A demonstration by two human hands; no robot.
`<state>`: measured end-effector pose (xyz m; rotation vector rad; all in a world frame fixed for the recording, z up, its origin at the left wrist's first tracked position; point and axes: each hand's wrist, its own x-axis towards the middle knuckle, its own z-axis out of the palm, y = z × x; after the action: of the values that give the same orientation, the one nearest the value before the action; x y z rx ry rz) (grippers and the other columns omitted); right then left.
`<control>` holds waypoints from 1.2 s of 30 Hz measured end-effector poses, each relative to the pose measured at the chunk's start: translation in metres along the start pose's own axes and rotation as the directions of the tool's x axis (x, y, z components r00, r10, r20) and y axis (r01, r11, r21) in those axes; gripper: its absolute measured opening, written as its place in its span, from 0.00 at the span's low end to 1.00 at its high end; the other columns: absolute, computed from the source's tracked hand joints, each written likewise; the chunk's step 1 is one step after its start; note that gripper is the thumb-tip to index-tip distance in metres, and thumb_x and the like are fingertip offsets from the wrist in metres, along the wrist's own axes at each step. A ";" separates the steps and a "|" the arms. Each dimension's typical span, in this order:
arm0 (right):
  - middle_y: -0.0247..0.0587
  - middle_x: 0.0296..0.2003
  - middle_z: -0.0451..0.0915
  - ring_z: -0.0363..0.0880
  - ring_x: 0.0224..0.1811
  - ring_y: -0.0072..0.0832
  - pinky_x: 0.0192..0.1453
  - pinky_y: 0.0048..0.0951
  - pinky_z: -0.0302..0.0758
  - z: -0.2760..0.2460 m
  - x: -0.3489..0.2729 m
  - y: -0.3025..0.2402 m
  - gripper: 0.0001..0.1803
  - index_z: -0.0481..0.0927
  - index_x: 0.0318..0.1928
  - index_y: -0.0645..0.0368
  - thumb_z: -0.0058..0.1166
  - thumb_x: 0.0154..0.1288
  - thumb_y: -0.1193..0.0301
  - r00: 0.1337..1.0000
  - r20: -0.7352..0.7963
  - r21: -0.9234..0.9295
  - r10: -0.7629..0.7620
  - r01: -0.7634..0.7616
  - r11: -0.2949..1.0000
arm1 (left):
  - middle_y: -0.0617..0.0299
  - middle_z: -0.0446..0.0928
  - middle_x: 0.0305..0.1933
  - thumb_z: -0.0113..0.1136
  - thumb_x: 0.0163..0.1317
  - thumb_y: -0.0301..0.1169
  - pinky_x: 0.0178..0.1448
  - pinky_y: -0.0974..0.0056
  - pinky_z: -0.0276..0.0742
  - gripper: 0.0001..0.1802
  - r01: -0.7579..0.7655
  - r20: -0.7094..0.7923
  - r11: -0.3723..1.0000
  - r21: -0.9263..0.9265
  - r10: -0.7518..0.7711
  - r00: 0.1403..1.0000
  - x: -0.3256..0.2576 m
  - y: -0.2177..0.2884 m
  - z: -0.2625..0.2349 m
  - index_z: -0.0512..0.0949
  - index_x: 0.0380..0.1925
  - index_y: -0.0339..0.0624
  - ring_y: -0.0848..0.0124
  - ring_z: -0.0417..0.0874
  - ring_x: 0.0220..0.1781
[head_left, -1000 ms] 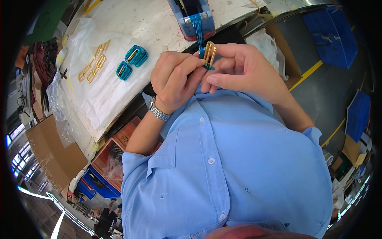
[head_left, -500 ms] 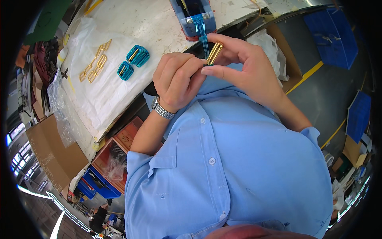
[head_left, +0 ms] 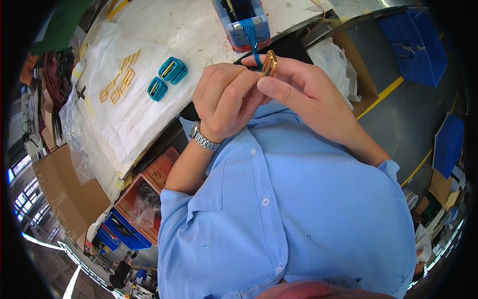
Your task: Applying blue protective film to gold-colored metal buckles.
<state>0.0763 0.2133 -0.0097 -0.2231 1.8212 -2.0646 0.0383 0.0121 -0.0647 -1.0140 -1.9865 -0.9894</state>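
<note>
Between my hands, in front of my chest, is a gold metal buckle (head_left: 270, 64). My right hand (head_left: 311, 89) grips it with thumb and fingers. Pressed up against its left side is my left hand (head_left: 224, 97), fingers curled into a pinch; what its fingertips hold is hidden. A strip of blue tape (head_left: 251, 37) runs from the tape dispenser (head_left: 241, 30) down to the buckle. On the white sheet to the left lie teal-wrapped buckles (head_left: 173, 70) and several bare gold buckles (head_left: 119, 85).
The white worktable (head_left: 184, 30) ends in a slanting edge by my hands. Right of it stands a cardboard box (head_left: 359, 67) with white plastic in it, and a blue bin (head_left: 416, 45) farther off. Orange crates (head_left: 134, 199) and a cardboard sheet (head_left: 69, 189) are at lower left.
The gold buckle has turned, so its open frame now shows instead of its flat side. My right fingers have shifted around it, and the tape hangs narrower.
</note>
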 end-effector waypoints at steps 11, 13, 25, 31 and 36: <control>0.35 0.42 0.90 0.86 0.44 0.18 0.51 0.25 0.84 -0.002 0.001 0.017 0.17 0.86 0.59 0.66 0.60 0.85 0.64 0.995 -0.079 -0.003 -0.058 0.057 0.998 | 0.55 0.87 0.41 0.79 0.55 0.19 0.40 0.62 0.84 0.16 0.106 0.089 0.993 -0.059 -0.101 0.991 0.007 0.011 -0.006 0.86 0.44 0.38 0.58 0.87 0.36; 0.35 0.41 0.90 0.85 0.43 0.18 0.50 0.25 0.83 -0.004 0.001 0.020 0.17 0.86 0.59 0.66 0.61 0.84 0.64 0.994 -0.096 -0.028 -0.051 0.048 0.998 | 0.56 0.86 0.41 0.77 0.60 0.18 0.42 0.65 0.83 0.14 0.386 0.176 0.910 -0.148 -0.360 0.916 0.008 0.021 -0.015 0.86 0.45 0.36 0.62 0.86 0.36; 0.45 0.40 0.89 0.90 0.42 0.24 0.47 0.30 0.84 -0.001 0.004 0.029 0.18 0.83 0.61 0.66 0.65 0.78 0.69 0.968 -0.136 -0.291 -0.210 0.164 0.943 | 0.62 0.79 0.31 0.75 0.67 0.22 0.33 0.69 0.71 0.05 0.646 0.225 0.730 -0.222 -0.607 0.763 0.016 0.038 -0.018 0.86 0.40 0.35 0.76 0.76 0.28; 0.44 0.58 0.89 0.87 0.63 0.25 0.70 0.32 0.82 -0.022 0.020 0.033 0.26 0.79 0.73 0.66 0.61 0.83 0.66 0.991 0.132 0.249 -0.018 -0.016 0.968 | 0.65 0.78 0.30 0.71 0.67 0.20 0.37 0.70 0.71 0.03 0.763 0.227 0.556 -0.330 -0.737 0.636 0.016 0.037 -0.022 0.84 0.37 0.34 0.78 0.75 0.30; 0.41 0.52 0.90 0.89 0.57 0.26 0.69 0.32 0.83 -0.019 0.039 0.039 0.23 0.84 0.68 0.64 0.57 0.86 0.60 0.999 0.015 0.447 0.050 -0.051 0.893 | 0.64 0.78 0.33 0.68 0.67 0.18 0.40 0.70 0.71 0.03 0.812 0.390 0.482 -0.329 -0.714 0.582 0.023 0.039 -0.038 0.82 0.36 0.33 0.77 0.75 0.33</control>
<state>0.0408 0.2127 -0.0561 -0.0502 1.2788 -2.3709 0.0697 0.0028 -0.0159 -0.3724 -2.4934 -2.0332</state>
